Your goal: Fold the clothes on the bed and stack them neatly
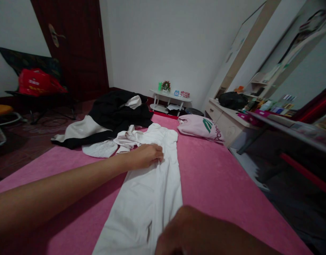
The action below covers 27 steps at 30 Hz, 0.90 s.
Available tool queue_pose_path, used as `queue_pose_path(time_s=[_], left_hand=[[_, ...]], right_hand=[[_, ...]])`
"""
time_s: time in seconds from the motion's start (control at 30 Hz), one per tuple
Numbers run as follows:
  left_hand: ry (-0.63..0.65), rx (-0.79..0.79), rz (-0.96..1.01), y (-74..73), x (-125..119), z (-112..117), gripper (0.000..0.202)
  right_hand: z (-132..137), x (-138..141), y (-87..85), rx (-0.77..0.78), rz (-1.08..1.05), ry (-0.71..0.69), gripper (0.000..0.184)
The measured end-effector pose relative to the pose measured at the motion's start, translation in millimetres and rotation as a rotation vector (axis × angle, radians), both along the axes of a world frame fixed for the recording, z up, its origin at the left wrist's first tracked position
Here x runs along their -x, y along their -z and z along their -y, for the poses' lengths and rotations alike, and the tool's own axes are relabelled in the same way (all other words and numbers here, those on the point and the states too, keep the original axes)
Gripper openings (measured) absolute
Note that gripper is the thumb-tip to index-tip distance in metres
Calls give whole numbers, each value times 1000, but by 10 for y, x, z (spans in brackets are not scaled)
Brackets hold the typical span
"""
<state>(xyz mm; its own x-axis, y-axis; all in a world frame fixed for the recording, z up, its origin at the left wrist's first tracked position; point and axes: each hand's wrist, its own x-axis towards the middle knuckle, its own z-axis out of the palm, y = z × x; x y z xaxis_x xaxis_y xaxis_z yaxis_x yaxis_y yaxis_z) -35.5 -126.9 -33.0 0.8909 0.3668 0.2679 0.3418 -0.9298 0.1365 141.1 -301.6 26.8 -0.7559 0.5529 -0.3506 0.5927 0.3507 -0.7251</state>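
A long white garment [138,202] lies lengthwise down the middle of the pink bed cover [210,184], with folds running along its right half. Near its upper part, my left hand [147,156] is closed with the fingers curled on the cloth, pinching a fold. At the bottom edge of the view my right hand [189,230] is closed at the garment's near right side; its fingertips are partly hidden and dark. Left of the garment's top end is a crumpled pale cloth [128,140].
A pile of black clothing [117,109] with white pieces sits at the bed's far left. At the far right edge rests a pink plastic bag [200,127]. Beyond stand a small white table [170,95], a red bag on a chair [38,81] and a cluttered desk [290,124].
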Motion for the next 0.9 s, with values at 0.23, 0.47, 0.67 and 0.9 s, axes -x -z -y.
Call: queue_pose_path(time_s=[0.23,0.47,0.67,0.9], left_hand=[[-175,-100,-10,-180,292,160,23],[-695,-169,190,-294,1051,-348,35],[-735,291,272,-151,1455,-670,54],[-646,263,89,-158,1418,-569,42]], right_hand=[[-892,-169,675,-614,-95,471,66],[-1558,-17,567,-843,-66,506,54],[-1946,45,919,-717,295,585,69],[-1920,36,977,-751,305,579,68]])
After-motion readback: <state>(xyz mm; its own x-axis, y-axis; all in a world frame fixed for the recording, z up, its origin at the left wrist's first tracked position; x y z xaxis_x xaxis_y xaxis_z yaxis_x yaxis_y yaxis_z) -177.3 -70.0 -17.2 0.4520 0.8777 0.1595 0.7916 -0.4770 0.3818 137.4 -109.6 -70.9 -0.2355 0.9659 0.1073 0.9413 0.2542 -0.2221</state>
